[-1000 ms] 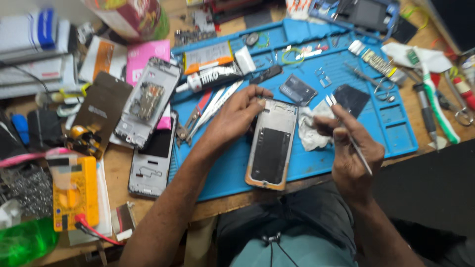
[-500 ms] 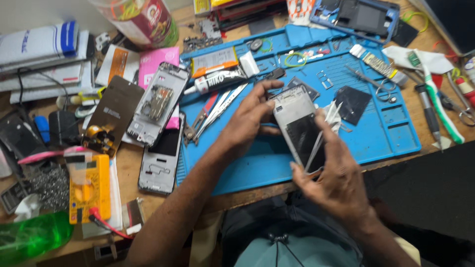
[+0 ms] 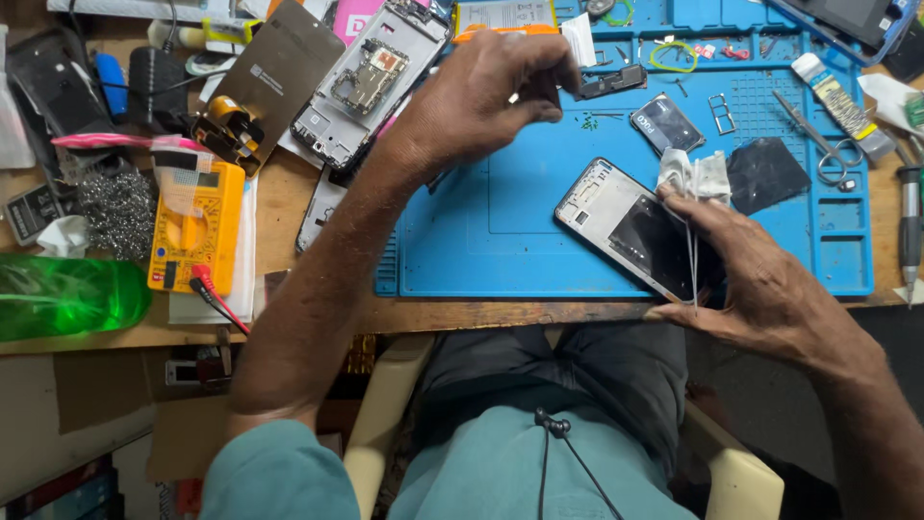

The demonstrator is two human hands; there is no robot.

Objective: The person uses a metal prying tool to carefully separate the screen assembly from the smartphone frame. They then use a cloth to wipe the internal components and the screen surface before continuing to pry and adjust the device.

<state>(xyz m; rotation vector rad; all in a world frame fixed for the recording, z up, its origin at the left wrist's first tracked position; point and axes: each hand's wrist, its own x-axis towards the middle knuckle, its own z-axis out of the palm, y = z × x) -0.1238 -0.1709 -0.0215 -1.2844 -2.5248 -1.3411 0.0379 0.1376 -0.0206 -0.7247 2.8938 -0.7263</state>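
Over the blue mat (image 3: 500,231), our right hand (image 3: 760,279) grips the phone frame (image 3: 630,226), a cloth (image 3: 695,175) and tweezers, while our left hand (image 3: 481,91) pinches something small above, so the overhanging frame could slip off the worktop.

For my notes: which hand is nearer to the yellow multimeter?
Left. The left hand is up over the blue mat, right of the yellow multimeter; the right hand is farther right, by the phone frame.

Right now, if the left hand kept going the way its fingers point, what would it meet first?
The left hand, fingers pinched and pointing right, would probably first meet the small black part on the blue mat; its height above the mat is unclear.
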